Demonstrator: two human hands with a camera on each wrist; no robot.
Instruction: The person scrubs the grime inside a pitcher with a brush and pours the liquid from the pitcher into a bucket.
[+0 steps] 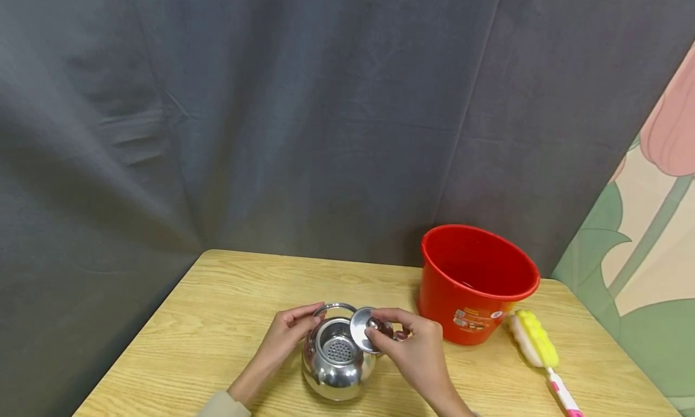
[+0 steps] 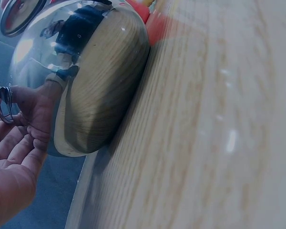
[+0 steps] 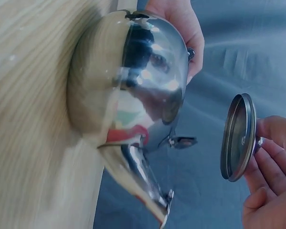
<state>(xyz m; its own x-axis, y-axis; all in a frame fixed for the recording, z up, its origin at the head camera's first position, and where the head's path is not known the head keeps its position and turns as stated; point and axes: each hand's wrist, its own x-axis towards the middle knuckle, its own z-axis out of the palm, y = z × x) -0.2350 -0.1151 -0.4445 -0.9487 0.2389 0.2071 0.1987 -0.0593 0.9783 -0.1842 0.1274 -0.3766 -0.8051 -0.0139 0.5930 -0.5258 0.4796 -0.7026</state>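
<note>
A shiny, round metal teapot (image 1: 338, 378) stands upright on the table, its mouth uncovered and a perforated strainer (image 1: 340, 349) visible inside. On its left side, my left hand (image 1: 290, 331) pinches the teapot's handle (image 1: 339, 305) near the base; the same hand (image 2: 19, 148) shows against the reflective body (image 2: 100, 81) in the left wrist view. Between thumb and fingers, my right hand (image 1: 418, 350) pinches the knob of the round lid (image 1: 362, 331). In the right wrist view, the lid (image 3: 238, 138) is tilted on edge, apart from the teapot, whose spout (image 3: 138, 181) points toward the lower part.
A red bucket (image 1: 467, 302) stands at the table's back right. To its right lies a yellow and white sponge brush (image 1: 534, 338) with a white and pink handle. The wooden table (image 1: 239, 296) meets a grey curtain (image 1: 304, 133) behind.
</note>
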